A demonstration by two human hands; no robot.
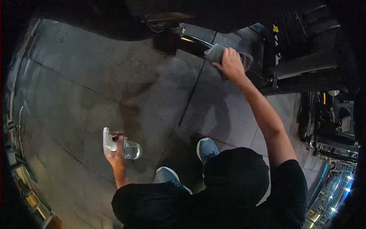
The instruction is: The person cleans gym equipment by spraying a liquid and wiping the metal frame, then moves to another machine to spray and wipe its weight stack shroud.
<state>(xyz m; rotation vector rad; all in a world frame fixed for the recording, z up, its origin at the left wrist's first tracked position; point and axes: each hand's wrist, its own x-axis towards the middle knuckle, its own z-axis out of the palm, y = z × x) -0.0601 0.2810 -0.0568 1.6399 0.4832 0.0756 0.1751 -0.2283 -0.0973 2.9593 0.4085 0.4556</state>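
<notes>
On the left, my left hand (117,148) is closed around the neck of a clear spray bottle (132,150) with a white trigger head. The bottle is tilted on its side above the floor, and liquid shows inside it. My right hand (232,64) stretches far forward, its fingers closed on a grey cloth (214,53). That cloth lies against a dark, shiny bar (193,45) of a black machine. Part of the cloth is under my fingers, so its far side is hidden.
Dark floor tiles (152,87) with seams lie below my hands. My blue shoes (207,148) stand near the middle. A black frame with a yellow knob (275,28) fills the upper right. More dark equipment (331,118) stands at the right edge.
</notes>
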